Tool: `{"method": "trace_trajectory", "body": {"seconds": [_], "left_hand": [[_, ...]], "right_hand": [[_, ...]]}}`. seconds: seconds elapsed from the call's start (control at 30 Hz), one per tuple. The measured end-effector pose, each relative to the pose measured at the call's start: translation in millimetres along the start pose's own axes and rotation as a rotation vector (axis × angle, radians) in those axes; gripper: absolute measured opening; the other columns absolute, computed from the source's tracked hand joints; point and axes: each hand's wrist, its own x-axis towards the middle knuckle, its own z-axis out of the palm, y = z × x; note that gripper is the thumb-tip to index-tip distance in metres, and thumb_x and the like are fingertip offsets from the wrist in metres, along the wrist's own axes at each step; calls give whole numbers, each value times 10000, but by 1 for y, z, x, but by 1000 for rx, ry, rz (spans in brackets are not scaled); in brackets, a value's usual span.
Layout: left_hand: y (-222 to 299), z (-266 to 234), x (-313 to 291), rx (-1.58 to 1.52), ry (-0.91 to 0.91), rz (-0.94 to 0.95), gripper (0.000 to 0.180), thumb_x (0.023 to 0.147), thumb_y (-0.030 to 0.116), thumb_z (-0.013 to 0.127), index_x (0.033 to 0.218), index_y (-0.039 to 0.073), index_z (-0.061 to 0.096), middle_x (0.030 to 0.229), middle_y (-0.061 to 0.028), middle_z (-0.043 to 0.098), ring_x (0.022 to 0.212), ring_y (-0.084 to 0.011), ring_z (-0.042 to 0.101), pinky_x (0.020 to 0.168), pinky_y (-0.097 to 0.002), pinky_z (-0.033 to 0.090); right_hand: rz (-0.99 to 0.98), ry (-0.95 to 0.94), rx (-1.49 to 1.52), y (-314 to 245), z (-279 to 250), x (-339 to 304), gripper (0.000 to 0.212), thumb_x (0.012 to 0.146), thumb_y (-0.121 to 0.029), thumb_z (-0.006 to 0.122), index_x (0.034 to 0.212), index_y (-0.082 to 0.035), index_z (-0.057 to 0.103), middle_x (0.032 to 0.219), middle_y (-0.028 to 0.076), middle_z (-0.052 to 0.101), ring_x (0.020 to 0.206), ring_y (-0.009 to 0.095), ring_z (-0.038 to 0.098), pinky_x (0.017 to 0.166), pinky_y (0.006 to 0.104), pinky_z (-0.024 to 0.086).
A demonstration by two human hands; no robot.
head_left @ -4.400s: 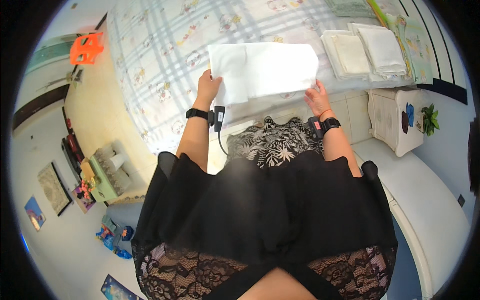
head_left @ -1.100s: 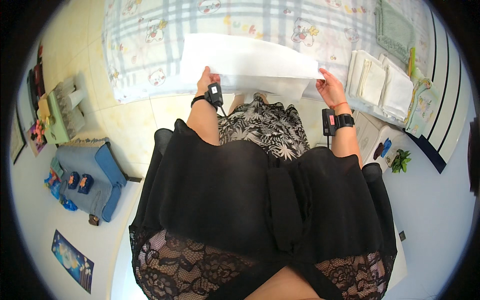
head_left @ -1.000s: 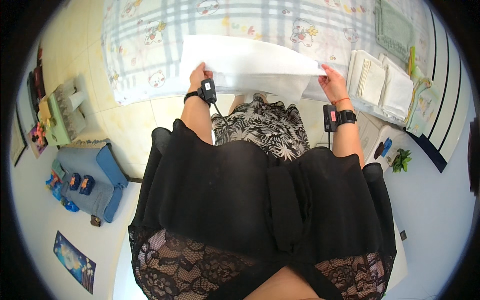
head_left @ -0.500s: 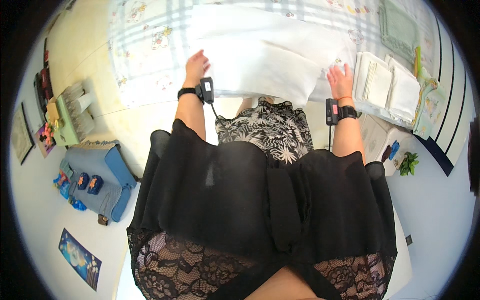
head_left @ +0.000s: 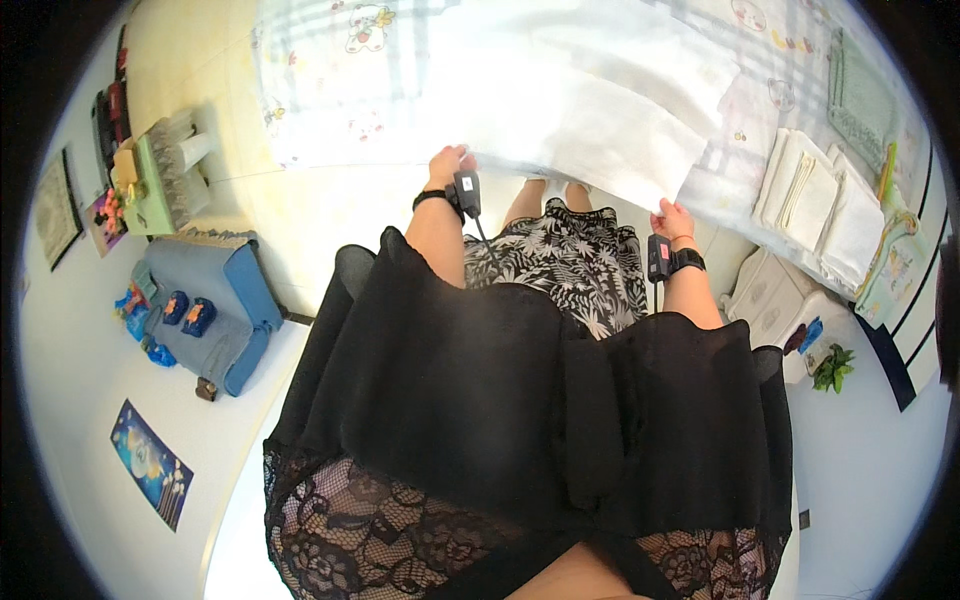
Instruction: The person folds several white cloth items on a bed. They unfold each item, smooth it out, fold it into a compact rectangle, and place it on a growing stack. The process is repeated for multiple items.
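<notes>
A large white cloth [head_left: 600, 115] lies spread with some creases over a bedsheet [head_left: 370, 85] patterned with cartoon animals and pale checks. Its near edge hangs toward me. At the cloth's near left corner, my left hand [head_left: 450, 166] has its fingers closed on the edge. My right hand [head_left: 676, 221] pinches the near right corner, which is drawn out past the bed's edge. Both wrists carry black straps with small black boxes.
Folded white cloths [head_left: 805, 190] are stacked on the bed to the right, with a folded green blanket [head_left: 865, 85] behind them. A white cabinet [head_left: 765, 295] and a plant [head_left: 832, 368] stand at the right. Leftward are a blue sofa [head_left: 225, 320] and a green table [head_left: 150, 205].
Both hands have come down to the cloth's near edge and closed on its corners. Before, they were open with fingers spread. The view has shifted, and the right corner is pulled toward me.
</notes>
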Motion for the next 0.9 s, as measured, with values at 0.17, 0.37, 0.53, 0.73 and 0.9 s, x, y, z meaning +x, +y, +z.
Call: {"method": "trace_trajectory", "body": {"seconds": [0.17, 0.37, 0.53, 0.73, 0.9], "left_hand": [[26, 22, -12, -96, 141, 7, 293, 817, 196, 669, 970, -43, 598, 896, -116, 622, 743, -234, 607, 622, -359, 510], [46, 33, -22, 6, 148, -53, 249, 880, 253, 619, 890, 15, 547, 776, -80, 565, 564, -171, 544, 509, -269, 499], [57, 32, -13, 61, 33, -39, 237, 883, 214, 612, 738, 49, 521, 610, -24, 503, 537, -136, 524, 470, -262, 478], [99, 70, -67, 130, -158, 105, 188, 854, 188, 616, 881, 13, 554, 778, -69, 570, 700, -183, 588, 670, -276, 542], [134, 79, -115, 38, -400, 138, 151, 886, 122, 541, 927, -20, 512, 818, -102, 595, 787, -212, 625, 748, -334, 560]], "right_hand": [[-170, 228, -321, -17, 8, -23, 416, 817, -223, 676, 1110, 36, 533, 881, 124, 616, 622, 193, 615, 472, 268, 509], [-253, 203, -465, -8, -13, -22, 309, 819, -174, 644, 1049, 14, 558, 821, 128, 624, 629, 224, 639, 502, 303, 538], [-69, 237, -232, 9, -9, -12, 214, 846, -205, 559, 923, -10, 601, 795, 96, 625, 703, 227, 641, 545, 333, 540], [235, -136, -122, 26, 11, -6, 480, 899, -405, 470, 1113, 15, 561, 1028, 148, 628, 963, 248, 603, 834, 360, 491], [742, -207, 448, -20, 102, -91, 723, 887, -510, 523, 1339, 17, 318, 1323, 226, 406, 1193, 343, 425, 1017, 490, 379]]}}
